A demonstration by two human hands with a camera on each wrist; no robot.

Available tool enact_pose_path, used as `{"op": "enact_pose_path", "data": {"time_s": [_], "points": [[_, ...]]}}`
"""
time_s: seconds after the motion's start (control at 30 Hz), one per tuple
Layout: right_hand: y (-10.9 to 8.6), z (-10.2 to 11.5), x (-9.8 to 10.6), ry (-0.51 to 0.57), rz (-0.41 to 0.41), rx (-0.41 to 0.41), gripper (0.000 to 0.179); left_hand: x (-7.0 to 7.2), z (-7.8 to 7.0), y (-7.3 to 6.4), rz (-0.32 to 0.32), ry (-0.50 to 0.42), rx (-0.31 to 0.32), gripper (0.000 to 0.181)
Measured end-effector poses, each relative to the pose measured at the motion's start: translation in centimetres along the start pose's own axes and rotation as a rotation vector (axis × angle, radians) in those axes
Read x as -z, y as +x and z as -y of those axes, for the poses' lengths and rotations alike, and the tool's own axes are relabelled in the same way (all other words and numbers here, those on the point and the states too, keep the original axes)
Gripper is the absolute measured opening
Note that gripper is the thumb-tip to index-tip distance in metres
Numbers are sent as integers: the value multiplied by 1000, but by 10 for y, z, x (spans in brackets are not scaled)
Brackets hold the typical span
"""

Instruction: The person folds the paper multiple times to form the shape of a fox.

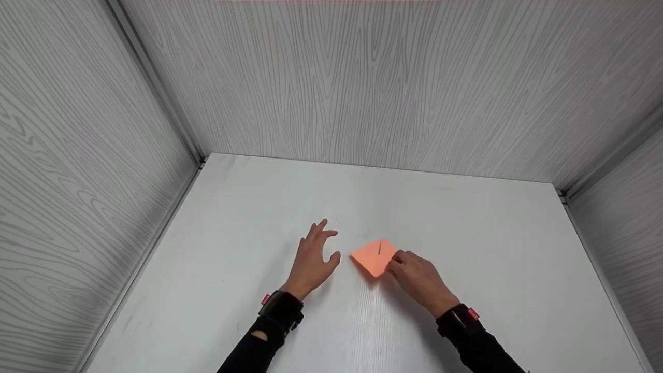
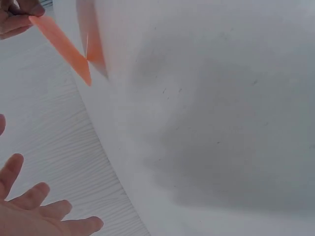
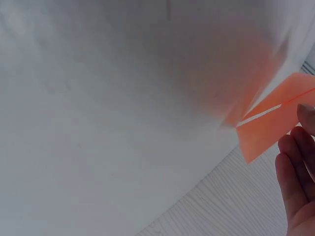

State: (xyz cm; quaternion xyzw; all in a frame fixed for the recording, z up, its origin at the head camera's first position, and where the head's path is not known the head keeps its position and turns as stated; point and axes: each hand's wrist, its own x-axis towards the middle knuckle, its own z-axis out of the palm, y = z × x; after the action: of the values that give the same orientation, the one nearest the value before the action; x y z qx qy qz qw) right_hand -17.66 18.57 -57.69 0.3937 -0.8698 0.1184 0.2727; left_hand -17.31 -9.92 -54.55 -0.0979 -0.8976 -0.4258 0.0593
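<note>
An orange piece of folded paper [image 1: 374, 258] is held by my right hand [image 1: 419, 280], whose thumb and fingers pinch its right corner. In the right wrist view, a pale slit runs between two flaps of the folded paper [image 3: 268, 130]. The paper tilts, with one corner close to the white tabletop, as the left wrist view shows. To the left of the paper, apart from it, my left hand [image 1: 311, 261] hovers with spread fingers and holds nothing. Its spread fingers [image 2: 32, 196] also appear at the lower left of the left wrist view.
The white tabletop [image 1: 259, 197] carries soft shadows and a faint reflection of the paper. Grey wood-grain panels stand at the back [image 1: 336, 88], the left [image 1: 67, 181] and the right. Black wristbands [image 1: 282, 311] sit on both wrists.
</note>
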Motion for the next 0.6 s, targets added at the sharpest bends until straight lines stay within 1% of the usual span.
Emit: {"op": "enact_pose_path", "data": {"time_s": [0.1, 0.23, 0.33, 0.4, 0.5, 0.6], "points": [[-5, 0, -3, 1, 60, 37, 22, -1, 1, -1, 25, 8, 20, 39], [-10, 0, -6, 4, 120, 82, 19, -3, 3, -4, 74, 38, 47, 35], [-11, -1, -7, 8, 152, 89, 18, -5, 4, -6, 91, 71, 47, 33], [-10, -2, -6, 9, 182, 83, 17, -6, 4, -7, 91, 89, 39, 31], [-10, -2, -5, 17, 192, 76, 16, -8, 6, -7, 90, 107, 29, 30], [-11, -2, -5, 33, 177, 68, 17, -8, 7, -7, 92, 119, 28, 30]]}}
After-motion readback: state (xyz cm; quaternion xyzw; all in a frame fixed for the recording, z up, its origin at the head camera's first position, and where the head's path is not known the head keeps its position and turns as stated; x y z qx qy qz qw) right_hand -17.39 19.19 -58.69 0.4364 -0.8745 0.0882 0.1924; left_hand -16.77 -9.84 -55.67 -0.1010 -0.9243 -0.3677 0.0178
